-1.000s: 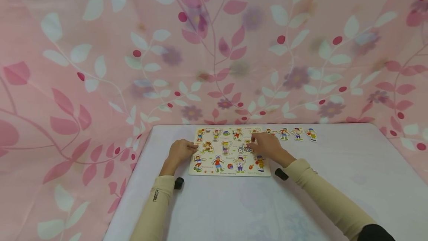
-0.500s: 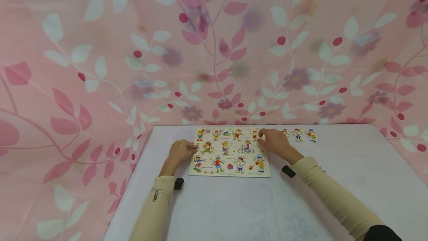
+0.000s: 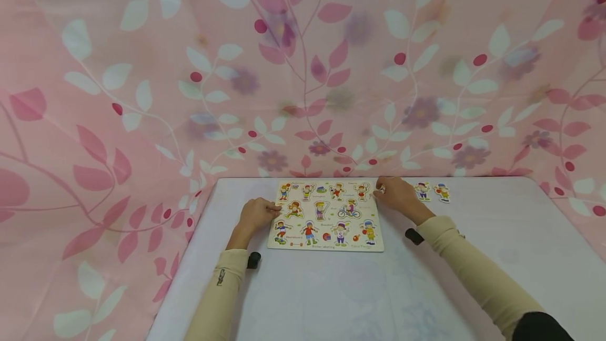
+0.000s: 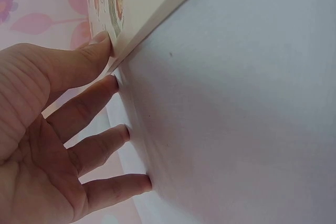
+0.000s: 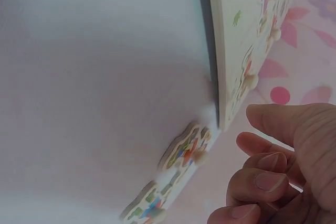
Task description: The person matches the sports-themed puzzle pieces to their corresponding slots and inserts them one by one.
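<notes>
Two cream sleeves [image 3: 213,301] reach forward over a bench [image 3: 331,293] covered in pale cloth. The left hand [image 3: 256,213] is relaxed with its fingers spread: its thumb rests on the left edge of a puzzle board [image 3: 295,227], and other fingertips touch the cloth. The puzzle board lies flat toward the far side of the bench, showing three rows of cartoon children at sport. It looks wooden, so probably stiff, fairly light and apt to slide on cloth; opposite edges seem the best hold.

Just right of its far corner is the right hand [image 3: 396,194], fingers loosely curled and thumb apart from them; no piece shows in its grasp. To its right lie figure-shaped puzzle pieces [image 3: 423,191]. In the right wrist view, two sit near that hand; I cannot tell whether they are the same ones. Each looks thin, rigid and very light, likely awkward to lift by its rim but easy to pinch by its pale knob [image 5: 199,157]. Beyond everything hangs a pink leaf-patterned fabric backdrop [image 3: 312,141].
</notes>
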`<state>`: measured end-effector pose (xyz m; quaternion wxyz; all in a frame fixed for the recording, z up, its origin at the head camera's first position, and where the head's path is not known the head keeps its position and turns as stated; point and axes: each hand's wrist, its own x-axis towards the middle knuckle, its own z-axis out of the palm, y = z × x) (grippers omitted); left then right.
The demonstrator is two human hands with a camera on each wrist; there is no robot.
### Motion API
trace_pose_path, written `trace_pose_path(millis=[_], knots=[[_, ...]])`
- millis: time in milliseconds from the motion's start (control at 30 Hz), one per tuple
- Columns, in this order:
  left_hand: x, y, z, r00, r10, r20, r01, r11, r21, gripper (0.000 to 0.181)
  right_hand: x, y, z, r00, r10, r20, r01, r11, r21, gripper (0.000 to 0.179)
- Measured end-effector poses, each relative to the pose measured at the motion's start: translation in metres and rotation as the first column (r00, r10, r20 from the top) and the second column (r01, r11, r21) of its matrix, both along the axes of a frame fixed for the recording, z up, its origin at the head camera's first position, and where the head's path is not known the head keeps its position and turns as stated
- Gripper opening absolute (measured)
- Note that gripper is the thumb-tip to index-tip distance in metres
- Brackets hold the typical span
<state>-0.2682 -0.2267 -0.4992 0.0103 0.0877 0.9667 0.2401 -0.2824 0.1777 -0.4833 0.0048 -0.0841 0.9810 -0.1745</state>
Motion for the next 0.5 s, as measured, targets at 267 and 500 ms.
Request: trace_pose_path(millis=[267,500], knots=[[-0.001,0.0,-0.001,1.0,0.003,0.001,-0.003,1.0,0.005,0.015,-0.009,0.011,-0.005,0.999,-0.038,0.032,0.039,0.999,-0.026,0.019],[0.0,-0.001,-0.001,1.0,0.002,0.002,-0.002,1.0,0.007,0.015,-0.015,0.018,-0.01,0.994,-0.074,0.074,0.075,0.997,-0.003,0.025]])
